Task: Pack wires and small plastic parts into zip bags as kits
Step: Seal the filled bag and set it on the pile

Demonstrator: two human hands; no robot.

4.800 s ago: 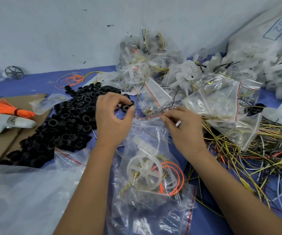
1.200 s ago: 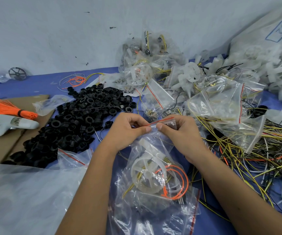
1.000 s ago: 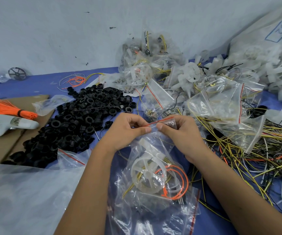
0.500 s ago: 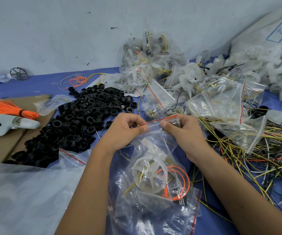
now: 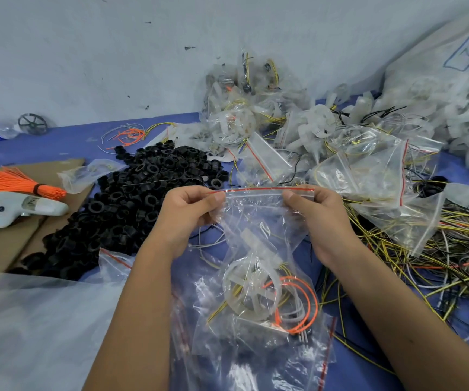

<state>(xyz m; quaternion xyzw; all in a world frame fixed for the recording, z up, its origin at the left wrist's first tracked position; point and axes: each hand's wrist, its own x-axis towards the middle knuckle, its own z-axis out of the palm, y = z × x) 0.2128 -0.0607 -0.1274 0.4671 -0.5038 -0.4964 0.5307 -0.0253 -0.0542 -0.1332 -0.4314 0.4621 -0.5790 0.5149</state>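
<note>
A clear zip bag (image 5: 255, 221) with a red seal line hangs in front of me. My left hand (image 5: 188, 218) pinches the left end of its top strip and my right hand (image 5: 320, 218) pinches the right end, so the strip is stretched flat. Inside, low down, lie a white plastic wheel (image 5: 248, 292), an orange wire loop (image 5: 298, 303) and yellow wires. A heap of black plastic rings (image 5: 131, 204) spreads on the blue table to the left. Loose yellow, black and white wires (image 5: 439, 263) tangle on the right.
More empty zip bags (image 5: 250, 359) lie under the held one. Packed kit bags (image 5: 244, 114) pile up at the back by the wall. A big sack of white plastic parts (image 5: 447, 88) fills the far right. A white controller (image 5: 19, 211) and orange wire bundle (image 5: 16, 183) rest on cardboard at left.
Both hands have slid apart along the bag's top strip, from pinching close together at its middle to holding its two ends. The bag now hangs higher and flatter.
</note>
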